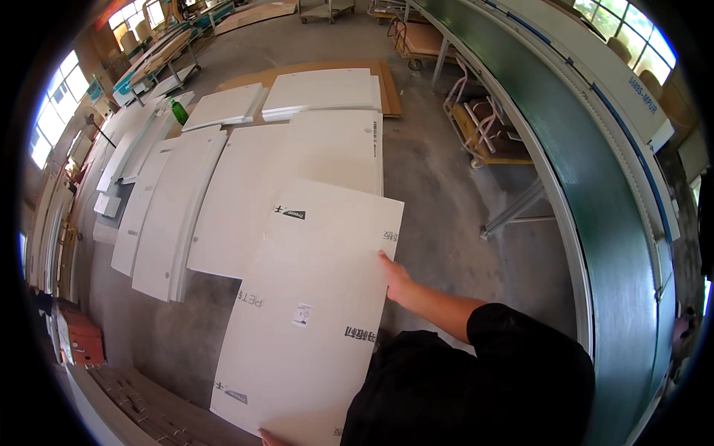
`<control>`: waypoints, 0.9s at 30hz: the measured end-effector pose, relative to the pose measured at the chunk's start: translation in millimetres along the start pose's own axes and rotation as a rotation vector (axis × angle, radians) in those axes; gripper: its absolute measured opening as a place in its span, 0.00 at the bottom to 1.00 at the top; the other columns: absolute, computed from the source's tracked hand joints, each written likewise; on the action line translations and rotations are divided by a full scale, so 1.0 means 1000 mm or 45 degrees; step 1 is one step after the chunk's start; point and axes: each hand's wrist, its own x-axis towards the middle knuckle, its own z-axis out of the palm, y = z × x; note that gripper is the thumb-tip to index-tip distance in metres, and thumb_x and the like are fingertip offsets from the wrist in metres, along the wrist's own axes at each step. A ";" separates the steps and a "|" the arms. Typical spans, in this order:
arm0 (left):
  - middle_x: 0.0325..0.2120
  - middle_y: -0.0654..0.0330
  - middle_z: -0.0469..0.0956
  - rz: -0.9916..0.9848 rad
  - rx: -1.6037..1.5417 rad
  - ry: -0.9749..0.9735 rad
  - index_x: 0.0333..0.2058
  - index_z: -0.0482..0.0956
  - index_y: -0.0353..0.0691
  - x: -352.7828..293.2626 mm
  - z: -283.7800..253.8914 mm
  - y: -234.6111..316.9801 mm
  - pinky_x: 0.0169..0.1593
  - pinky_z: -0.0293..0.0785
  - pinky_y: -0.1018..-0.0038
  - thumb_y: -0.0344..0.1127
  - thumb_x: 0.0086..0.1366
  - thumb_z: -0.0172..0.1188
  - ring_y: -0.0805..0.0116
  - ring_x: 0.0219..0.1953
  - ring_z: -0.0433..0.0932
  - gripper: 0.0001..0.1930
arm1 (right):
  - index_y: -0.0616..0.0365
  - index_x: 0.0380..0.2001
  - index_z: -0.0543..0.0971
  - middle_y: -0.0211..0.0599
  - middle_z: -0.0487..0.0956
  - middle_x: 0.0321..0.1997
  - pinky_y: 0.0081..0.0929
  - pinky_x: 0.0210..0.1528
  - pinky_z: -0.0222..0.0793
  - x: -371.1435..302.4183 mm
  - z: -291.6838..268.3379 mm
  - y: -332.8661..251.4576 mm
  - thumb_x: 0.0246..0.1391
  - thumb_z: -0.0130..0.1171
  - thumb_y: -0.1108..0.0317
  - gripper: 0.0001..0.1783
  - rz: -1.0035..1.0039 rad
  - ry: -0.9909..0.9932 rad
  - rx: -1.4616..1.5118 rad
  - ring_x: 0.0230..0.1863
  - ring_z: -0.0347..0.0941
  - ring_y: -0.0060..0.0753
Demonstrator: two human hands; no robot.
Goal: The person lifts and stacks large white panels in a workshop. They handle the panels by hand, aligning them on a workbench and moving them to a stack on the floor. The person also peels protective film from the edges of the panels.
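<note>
Head view, as I see it from my remote post. White panel (316, 279) runs lengthwise through the middle of my view, near end low, far end overlapping a wide white board (245, 186) behind it. Cannot tell whether the two touch.

Right hand (399, 282): at the panel's right edge, toward the far end. Thumb lies on the printed face just inside the edge; other fingers hidden behind it. I read this as a grip on the panel, which lies between thumb and those hidden fingers.

Left hand (271, 438): at the panel's near end, mostly cut off by the lower rim. One digit laps over the near edge; the rest is out of sight, so I cannot tell whether the fingers close on it.

Panel's face carries dark print and a small white label (303, 314) near its middle. Stacked white panels (177, 212) lie to the left, a green bottle (179, 111) beyond. Long green-topped machine (621, 215) well apart at right.
</note>
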 end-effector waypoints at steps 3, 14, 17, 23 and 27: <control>0.48 0.39 0.77 0.007 0.043 0.005 0.55 0.74 0.21 -0.002 0.024 0.020 0.45 0.72 0.47 0.55 0.71 0.57 0.49 0.43 0.75 0.34 | 0.64 0.61 0.72 0.46 0.77 0.62 0.48 0.61 0.75 0.020 0.012 -0.011 0.66 0.59 0.45 0.34 0.055 0.106 -0.095 0.60 0.76 0.46; 0.49 0.38 0.78 -0.104 0.216 -0.095 0.57 0.72 0.21 0.046 0.138 0.020 0.43 0.74 0.50 0.54 0.73 0.54 0.46 0.43 0.77 0.34 | 0.61 0.50 0.80 0.40 0.84 0.40 0.41 0.36 0.81 0.088 -0.028 -0.071 0.63 0.59 0.43 0.30 -0.021 0.098 -0.686 0.33 0.83 0.38; 0.39 0.44 0.82 -0.154 0.108 -0.041 0.49 0.78 0.22 0.042 0.170 -0.011 0.38 0.72 0.53 0.52 0.74 0.55 0.55 0.34 0.75 0.29 | 0.60 0.46 0.82 0.40 0.83 0.34 0.38 0.27 0.78 0.111 -0.012 -0.125 0.62 0.57 0.38 0.32 0.017 -0.025 -0.992 0.26 0.82 0.38; 0.39 0.45 0.82 -0.341 0.268 -0.145 0.51 0.79 0.27 -0.014 0.259 -0.014 0.36 0.73 0.54 0.57 0.70 0.60 0.63 0.33 0.77 0.31 | 0.59 0.41 0.83 0.41 0.83 0.27 0.36 0.29 0.78 0.219 0.014 -0.255 0.61 0.52 0.32 0.36 -0.242 -0.209 -1.906 0.24 0.81 0.37; 0.43 0.51 0.80 -0.224 0.442 -0.399 0.50 0.72 0.30 -0.040 0.323 -0.009 0.42 0.81 0.60 0.54 0.71 0.59 0.57 0.39 0.81 0.28 | 0.57 0.45 0.84 0.37 0.86 0.41 0.39 0.46 0.77 0.257 0.071 -0.309 0.62 0.48 0.31 0.37 -0.503 -0.025 -2.321 0.47 0.83 0.41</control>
